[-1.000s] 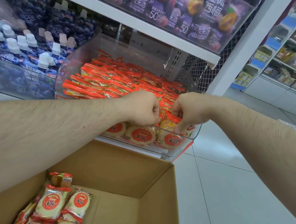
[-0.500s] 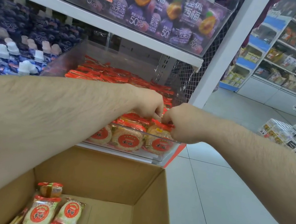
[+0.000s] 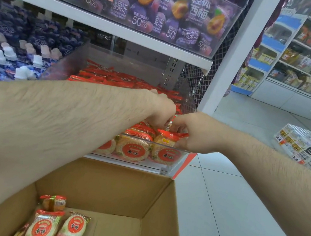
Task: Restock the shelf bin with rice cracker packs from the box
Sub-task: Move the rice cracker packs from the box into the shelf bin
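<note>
Both hands meet at the front right corner of the clear shelf bin [image 3: 190, 103], at about the centre of the view: the left hand [image 3: 160, 111] has its fingers curled down among the standing packs, and the right hand [image 3: 190, 132] pinches the red crimped top of the front rice cracker pack [image 3: 166, 146] that stands just behind the bin's front wall. What exactly the left fingers hold is hidden by the knuckles, though they look closed on pack tops rather than spread. The bin is already dense with red-topped packs running back toward twelve o'clock, and the front row shows three round labels pressed against the clear wall. The cardboard box [image 3: 111, 188] sits open at six o'clock, directly below the bin, with a few rice cracker packs [image 3: 64, 227] left in its lower left corner. The main risk, as I judge it, is crowding: forcing a pack into so tight a front row could crack the crackers inside or tip a neighbour over the low front edge (it would most likely land in the box, or on the floor tiles [image 3: 237, 212] at four o'clock). Pulling on the crimp alone might also tear the thin wrapper. The left forearm lies across the bin's left side, near the blue spouted pouches [image 3: 1, 56] at ten o'clock, so a careless withdrawal could brush them.
</note>
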